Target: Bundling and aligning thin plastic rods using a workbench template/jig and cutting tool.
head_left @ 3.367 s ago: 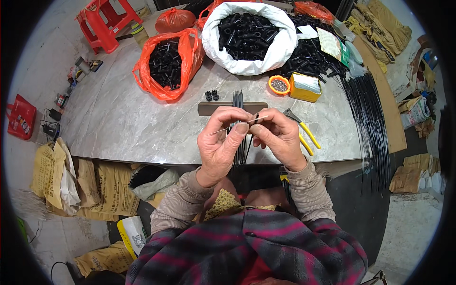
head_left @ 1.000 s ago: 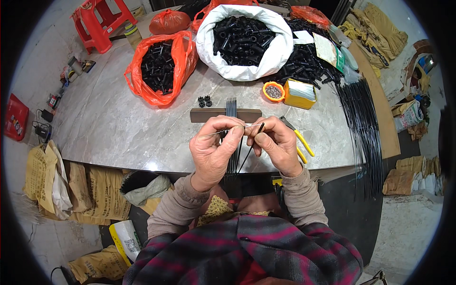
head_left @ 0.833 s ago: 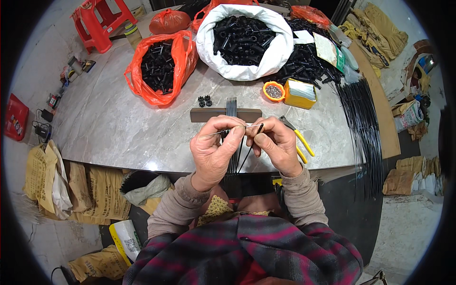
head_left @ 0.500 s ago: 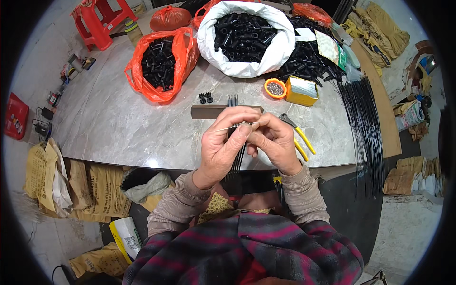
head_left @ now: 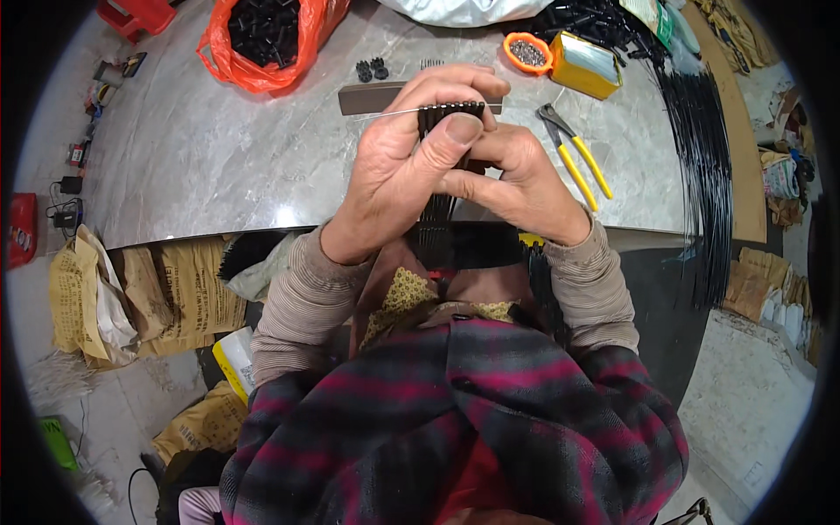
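My left hand [head_left: 389,171] is closed around a row of thin black rods [head_left: 451,110], thumb pressed on them just below their upper ends. A thin pale wire [head_left: 395,114] runs sideways along those ends, sticking out to the left and a little to the right. The rods' lower lengths [head_left: 435,223] hang down past the table's edge toward my lap. My right hand [head_left: 521,179] is bent in beside the left, its thumb and fingers closed at the rods. Whatever its fingertips hold is hidden behind my left hand.
Behind my hands lies a brown bar [head_left: 363,99]. Yellow-handled cutting pliers [head_left: 575,157] are to the right. Farther back stand small black parts [head_left: 372,70], an orange bowl of metal bits [head_left: 528,53], a yellow box [head_left: 584,70] and a red bag [head_left: 302,66]. Long black rods [head_left: 700,166] overhang the right edge.
The view has tipped down, so the tabletop things sit higher in the picture. My left hand has turned, showing the row of rod ends. Both hands stay together.
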The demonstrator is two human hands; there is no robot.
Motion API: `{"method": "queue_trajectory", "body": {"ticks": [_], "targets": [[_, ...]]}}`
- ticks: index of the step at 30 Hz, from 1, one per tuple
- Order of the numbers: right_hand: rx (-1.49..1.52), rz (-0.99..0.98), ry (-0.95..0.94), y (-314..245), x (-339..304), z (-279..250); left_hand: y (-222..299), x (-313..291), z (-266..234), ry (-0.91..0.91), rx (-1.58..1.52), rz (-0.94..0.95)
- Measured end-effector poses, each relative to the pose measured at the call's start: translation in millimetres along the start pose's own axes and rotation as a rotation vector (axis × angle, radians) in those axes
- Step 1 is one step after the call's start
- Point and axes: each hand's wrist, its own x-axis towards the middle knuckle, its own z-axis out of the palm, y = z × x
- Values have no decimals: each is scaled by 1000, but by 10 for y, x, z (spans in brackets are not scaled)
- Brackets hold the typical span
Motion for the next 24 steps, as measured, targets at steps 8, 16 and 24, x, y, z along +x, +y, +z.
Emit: {"method": "queue_trajectory", "body": {"ticks": [8,16,24], "targets": [[-8,-89,39,58,-6,24,-3,-362,-259,-97,-51,-346],[-31,-74,42,32,-29,16,-312,-829,-325,-356,374,-311],[-135,-114,-15,47,-52,4,-467,-826,-278,-587,391,-275]]}}
